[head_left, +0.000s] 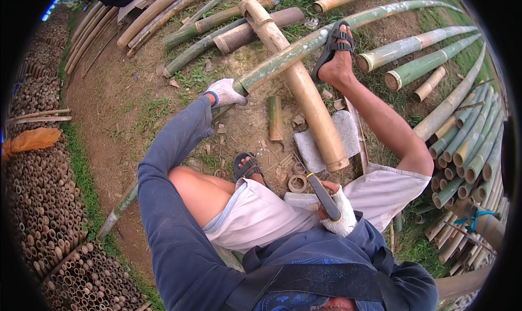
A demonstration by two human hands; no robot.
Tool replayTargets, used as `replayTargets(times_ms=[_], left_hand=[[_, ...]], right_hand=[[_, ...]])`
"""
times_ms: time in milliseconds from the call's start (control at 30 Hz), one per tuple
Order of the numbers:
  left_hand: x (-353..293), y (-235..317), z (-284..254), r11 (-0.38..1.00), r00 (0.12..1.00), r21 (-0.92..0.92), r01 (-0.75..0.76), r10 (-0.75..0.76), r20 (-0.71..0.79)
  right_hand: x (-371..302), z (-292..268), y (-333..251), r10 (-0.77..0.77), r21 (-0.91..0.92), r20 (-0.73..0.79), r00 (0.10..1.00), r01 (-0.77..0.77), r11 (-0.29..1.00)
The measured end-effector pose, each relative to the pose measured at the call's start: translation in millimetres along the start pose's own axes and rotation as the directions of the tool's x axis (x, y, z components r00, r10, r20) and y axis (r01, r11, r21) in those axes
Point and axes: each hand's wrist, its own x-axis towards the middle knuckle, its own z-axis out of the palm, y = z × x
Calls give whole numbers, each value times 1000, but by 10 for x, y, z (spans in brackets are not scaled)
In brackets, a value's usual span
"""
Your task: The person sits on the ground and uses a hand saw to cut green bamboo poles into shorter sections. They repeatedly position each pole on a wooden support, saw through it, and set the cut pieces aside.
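My left hand (227, 92), in a white glove, is closed around the near end of a long green bamboo pole (288, 59). The pole lies across a thick tan bamboo post (296, 82), and my sandalled right foot (337, 52) rests on it. In my right hand (342, 210), whose glove leaves fingers bare, is a hand saw (325, 199) with a black and yellow handle. Its thin blade points up and away, apart from the pole. A short green bamboo piece (275, 118) lies on the ground between the pole and my lap.
A pale stone slab (321, 148) lies beneath the post, near a bamboo ring (297, 183). Many poles lie at the right, including a stacked pile (473, 148). Cut bamboo tubes (43, 202) are stacked at the left, with an orange cloth (32, 142) on them.
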Motion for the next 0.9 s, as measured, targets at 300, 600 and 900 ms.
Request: replayTargets(times_ms=[300, 600, 900], left_hand=[[18, 4, 38, 996, 995, -10, 84, -84, -46], [-32, -2, 28, 999, 998, -46, -3, 0, -66], [-29, 13, 24, 999, 995, -24, 43, -45, -86]], right_hand=[[2391, 971, 451, -72, -18, -15, 997, 72, 997], [135, 99, 73, -2, 5, 27, 1000, 2, 1000], [2498, 1041, 524, -94, 13, -55, 994, 95, 995]])
